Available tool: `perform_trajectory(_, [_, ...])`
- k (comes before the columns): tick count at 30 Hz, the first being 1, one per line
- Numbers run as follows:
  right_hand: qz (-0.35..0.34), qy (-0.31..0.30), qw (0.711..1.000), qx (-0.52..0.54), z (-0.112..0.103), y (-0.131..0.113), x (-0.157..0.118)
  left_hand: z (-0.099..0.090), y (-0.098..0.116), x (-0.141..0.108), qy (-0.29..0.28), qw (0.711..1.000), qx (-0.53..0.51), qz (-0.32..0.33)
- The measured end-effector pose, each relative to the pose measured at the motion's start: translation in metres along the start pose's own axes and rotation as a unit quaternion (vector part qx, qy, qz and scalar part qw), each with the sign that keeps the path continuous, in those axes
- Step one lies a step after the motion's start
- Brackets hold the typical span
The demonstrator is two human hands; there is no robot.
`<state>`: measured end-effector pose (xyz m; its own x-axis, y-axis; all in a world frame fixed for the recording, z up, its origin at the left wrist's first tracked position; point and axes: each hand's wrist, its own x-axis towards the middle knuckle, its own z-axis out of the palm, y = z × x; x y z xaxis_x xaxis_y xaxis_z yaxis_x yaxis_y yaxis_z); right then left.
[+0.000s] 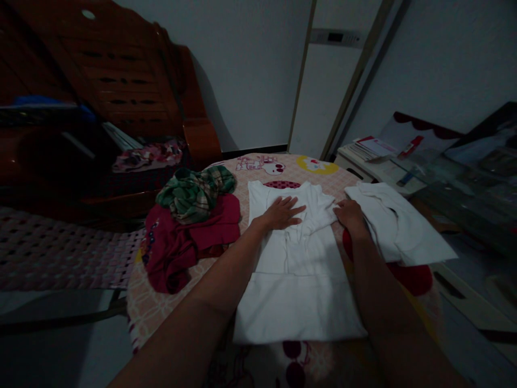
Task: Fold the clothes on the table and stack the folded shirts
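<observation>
A white shirt (299, 302) lies partly folded on the round table, its neckline at the far side and its lower part turned up toward the middle. My left hand (283, 214) rests flat on the upper part of the shirt, fingers spread. At the shirt's right edge, my right hand (349, 215) has its fingers closed on the sleeve side of the cloth. Just right of that hand lies a folded white garment (398, 221).
The table has a patterned cloth (230, 161). On its left are a dark red garment (173, 248) and a green plaid garment (194, 194). A wooden bench (121, 81) stands behind left, a woven chair (72, 248) at left. A cabinet with papers (371, 148) is at right.
</observation>
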<state>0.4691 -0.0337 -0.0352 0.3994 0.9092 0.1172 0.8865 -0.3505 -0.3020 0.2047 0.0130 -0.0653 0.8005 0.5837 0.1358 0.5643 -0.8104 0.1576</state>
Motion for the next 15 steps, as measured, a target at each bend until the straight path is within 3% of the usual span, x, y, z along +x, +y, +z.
perform_trajectory(6, [-0.008,0.073,0.997,0.036,-0.015,-0.009,-0.005,-0.009,0.006,-0.002,-0.033,0.999,0.025,-0.007])
perform_trajectory(10, [-0.083,0.159,0.974,0.142,-0.032,-0.024,-0.01,-0.015,0.005,0.0,-0.019,0.994,-0.104,-0.033])
perform_trajectory(12, [-0.115,0.163,0.948,0.247,-0.035,-0.03,-0.011,-0.018,0.006,0.003,0.014,0.97,-0.241,-0.036])
perform_trajectory(15, [-0.124,0.126,0.885,0.43,-0.036,-0.038,-0.012,-0.019,0.013,0.01,0.053,0.891,-0.45,-0.006])
